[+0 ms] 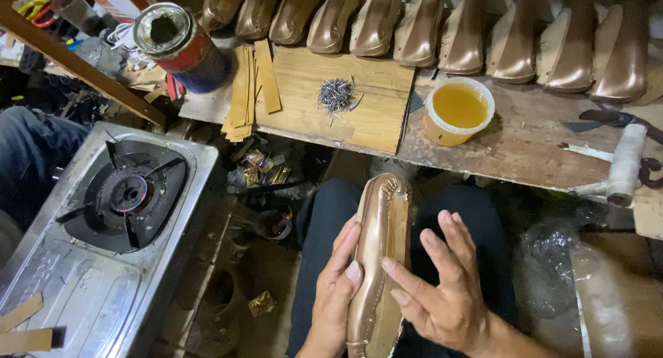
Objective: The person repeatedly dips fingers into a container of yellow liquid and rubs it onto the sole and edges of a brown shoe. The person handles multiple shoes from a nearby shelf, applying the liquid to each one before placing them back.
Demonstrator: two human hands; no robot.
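Note:
A bronze-coloured shoe upper on a last rests sole-up on my lap, toe pointing away from me. My left hand grips its left side, thumb pressed on the edge near the middle. My right hand lies against the right side with fingers spread, the forefinger touching the sole edge. Nothing else is in either hand.
A row of several bronze lasted shoes lines the back of the wooden bench. On it sit a tub of yellow glue, a pile of small nails, leather strips, a tin can and a wrapped hammer. A gas stove stands at left.

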